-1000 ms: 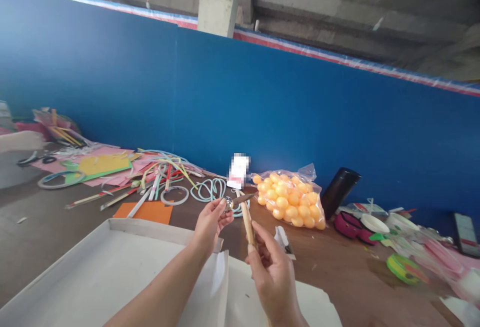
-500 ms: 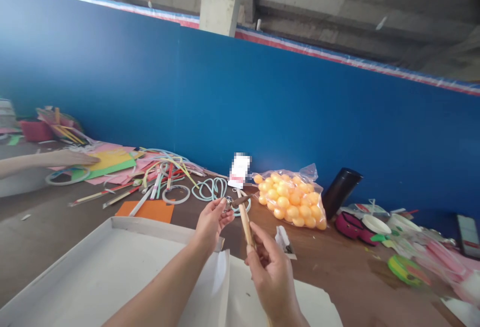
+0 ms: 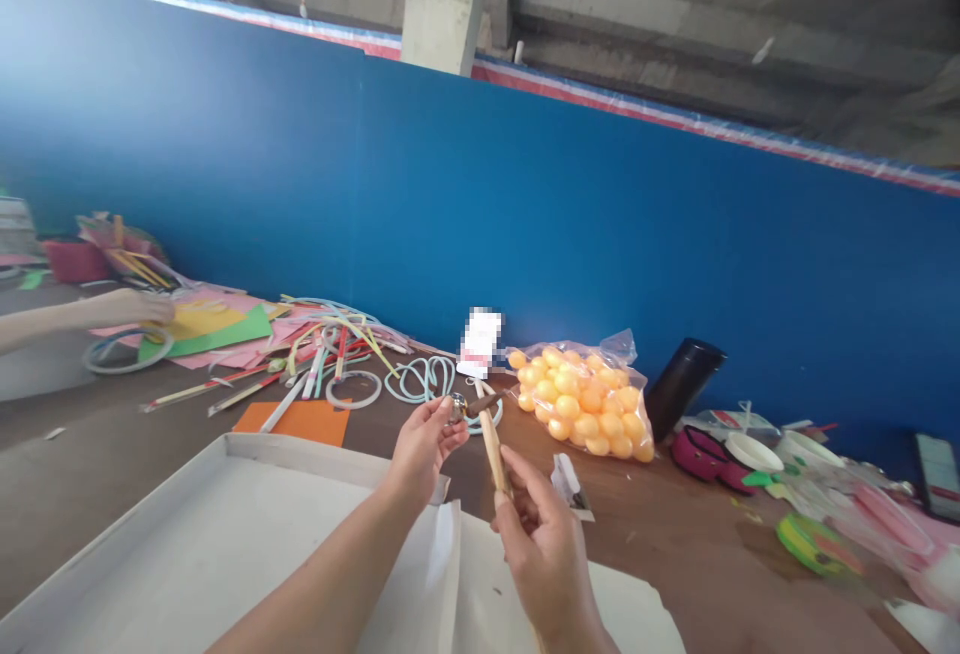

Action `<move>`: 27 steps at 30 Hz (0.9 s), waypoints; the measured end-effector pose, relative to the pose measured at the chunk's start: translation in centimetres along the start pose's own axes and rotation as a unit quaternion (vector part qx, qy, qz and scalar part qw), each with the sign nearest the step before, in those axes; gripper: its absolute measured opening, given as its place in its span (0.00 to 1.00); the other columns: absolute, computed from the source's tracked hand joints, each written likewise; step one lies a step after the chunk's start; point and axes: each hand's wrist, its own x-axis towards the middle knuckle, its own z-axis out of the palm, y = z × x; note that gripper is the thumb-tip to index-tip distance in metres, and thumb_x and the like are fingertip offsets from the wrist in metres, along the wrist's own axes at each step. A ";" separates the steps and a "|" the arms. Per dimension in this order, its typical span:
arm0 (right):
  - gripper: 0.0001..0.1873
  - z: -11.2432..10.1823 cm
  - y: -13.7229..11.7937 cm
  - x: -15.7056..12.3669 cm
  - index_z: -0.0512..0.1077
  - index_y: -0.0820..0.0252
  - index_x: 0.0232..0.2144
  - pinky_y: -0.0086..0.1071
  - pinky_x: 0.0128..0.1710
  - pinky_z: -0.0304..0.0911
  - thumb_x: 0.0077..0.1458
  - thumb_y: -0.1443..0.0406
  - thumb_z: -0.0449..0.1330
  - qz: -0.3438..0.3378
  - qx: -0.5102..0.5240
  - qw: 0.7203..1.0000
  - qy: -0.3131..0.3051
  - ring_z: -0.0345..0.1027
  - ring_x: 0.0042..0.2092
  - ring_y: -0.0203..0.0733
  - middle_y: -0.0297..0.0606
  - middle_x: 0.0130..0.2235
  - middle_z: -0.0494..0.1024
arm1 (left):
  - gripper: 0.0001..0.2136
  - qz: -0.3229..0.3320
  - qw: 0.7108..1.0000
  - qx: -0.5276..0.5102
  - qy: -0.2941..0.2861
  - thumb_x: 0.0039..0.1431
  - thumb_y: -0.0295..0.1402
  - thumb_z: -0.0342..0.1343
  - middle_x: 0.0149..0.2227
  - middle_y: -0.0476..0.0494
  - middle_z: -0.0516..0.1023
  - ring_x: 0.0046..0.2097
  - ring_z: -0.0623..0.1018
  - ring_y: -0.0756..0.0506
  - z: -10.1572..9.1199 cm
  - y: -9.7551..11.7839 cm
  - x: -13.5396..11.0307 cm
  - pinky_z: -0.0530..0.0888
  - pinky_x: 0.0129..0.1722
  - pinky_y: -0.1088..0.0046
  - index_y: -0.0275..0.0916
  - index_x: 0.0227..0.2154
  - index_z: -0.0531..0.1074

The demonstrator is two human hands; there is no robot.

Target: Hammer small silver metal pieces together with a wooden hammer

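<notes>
My left hand [image 3: 421, 446] pinches a small shiny silver round piece [image 3: 457, 408] between thumb and fingertips. A dark brown tapered piece [image 3: 482, 403] points right from beside it, just above the tip of a pale wooden stick [image 3: 492, 449]. Whether these parts are joined, I cannot tell. My right hand [image 3: 540, 524] is closed around the lower part of that stick, which slants up to the left. Both hands are over a white open cardboard box [image 3: 247, 544] and its lid flap. Behind them lies a coil of pale blue tubing [image 3: 420, 379].
A bag of orange balls [image 3: 585, 399] and a black bottle [image 3: 684, 384] stand against the blue partition [image 3: 525, 214]. Tubes, coloured paper and an orange sheet [image 3: 300, 422] spread leftward. Another person's hand [image 3: 142, 307] is at the far left. Green tape [image 3: 814, 542] lies right.
My two hands and what they hold have stayed almost still. The other person's hand at the far left has drawn back slightly to the left over the coloured paper.
</notes>
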 end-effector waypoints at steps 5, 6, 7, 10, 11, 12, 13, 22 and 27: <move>0.23 0.1 -0.2 0.0 0.68 0.60 0.51 0.27 0.23 0.69 0.53 0.62 0.56 0.010 0.006 1.000 0.009 0.72 0.29 0.40 0.43 0.37 0.78 | 0.08 0.005 1.000 -0.004 -0.004 0.50 0.32 0.59 0.26 0.46 0.73 0.27 0.75 0.52 -0.1 -0.1 0.0 0.74 0.29 0.78 0.34 0.31 0.69; 0.23 0.1 -0.3 0.0 0.68 0.61 0.51 0.27 0.23 0.68 0.53 0.61 0.56 0.009 0.005 1.000 0.010 0.72 0.28 0.39 0.43 0.36 0.78 | 0.08 0.003 1.000 -0.004 -0.005 0.50 0.32 0.59 0.26 0.46 0.73 0.27 0.75 0.52 -0.1 -0.1 0.0 0.74 0.29 0.78 0.34 0.31 0.69; 0.23 0.1 -0.3 0.0 0.68 0.61 0.51 0.27 0.22 0.68 0.53 0.61 0.57 0.006 0.005 1.000 0.010 0.72 0.28 0.39 0.43 0.36 0.79 | 0.08 0.001 1.000 -0.004 -0.005 0.50 0.32 0.60 0.26 0.45 0.73 0.27 0.76 0.52 -0.1 -0.1 0.1 0.74 0.28 0.77 0.34 0.31 0.68; 0.23 0.1 -0.4 0.1 0.69 0.61 0.50 0.27 0.21 0.68 0.52 0.60 0.57 -0.004 0.002 1.000 0.016 0.71 0.27 0.39 0.43 0.35 0.79 | 0.09 0.002 1.000 -0.006 -0.004 0.50 0.33 0.60 0.26 0.45 0.73 0.27 0.76 0.52 -0.1 -0.1 0.1 0.74 0.29 0.77 0.34 0.31 0.68; 0.23 0.1 -0.4 0.1 0.69 0.61 0.50 0.27 0.21 0.68 0.52 0.60 0.57 -0.005 0.002 1.000 0.018 0.71 0.27 0.39 0.43 0.35 0.79 | 0.09 0.004 1.000 -0.005 -0.004 0.50 0.33 0.60 0.26 0.46 0.73 0.28 0.76 0.52 -0.1 -0.1 0.1 0.74 0.29 0.77 0.34 0.31 0.69; 0.23 0.1 -0.4 0.0 0.69 0.60 0.51 0.27 0.22 0.68 0.53 0.60 0.56 -0.004 0.002 1.000 0.019 0.71 0.27 0.39 0.43 0.35 0.79 | 0.09 0.005 1.000 -0.004 -0.004 0.50 0.33 0.60 0.26 0.46 0.73 0.28 0.76 0.52 -0.1 -0.1 0.1 0.74 0.29 0.77 0.34 0.31 0.69; 0.23 0.0 -0.4 0.0 0.69 0.60 0.51 0.27 0.22 0.68 0.53 0.60 0.57 -0.003 0.003 1.000 0.018 0.71 0.27 0.39 0.43 0.35 0.79 | 0.09 0.006 1.000 -0.004 -0.004 0.50 0.33 0.60 0.26 0.46 0.73 0.28 0.75 0.52 -0.1 -0.1 0.1 0.74 0.29 0.77 0.34 0.32 0.69; 0.24 0.1 -0.3 0.1 0.67 0.61 0.52 0.27 0.22 0.68 0.53 0.61 0.57 0.026 0.022 0.999 0.012 0.72 0.30 0.41 0.44 0.37 0.78 | 0.09 0.006 1.000 -0.001 -0.006 0.50 0.32 0.60 0.25 0.46 0.73 0.27 0.75 0.52 0.1 0.0 -0.1 0.74 0.28 0.78 0.34 0.31 0.68; 0.23 0.1 -0.2 0.1 0.66 0.61 0.51 0.25 0.20 0.66 0.53 0.61 0.56 0.035 0.028 0.999 -0.008 0.72 0.30 0.40 0.44 0.39 0.77 | 0.08 -0.005 1.000 -0.002 0.001 0.51 0.32 0.59 0.24 0.46 0.72 0.27 0.75 0.52 0.1 0.1 0.0 0.74 0.28 0.78 0.34 0.31 0.68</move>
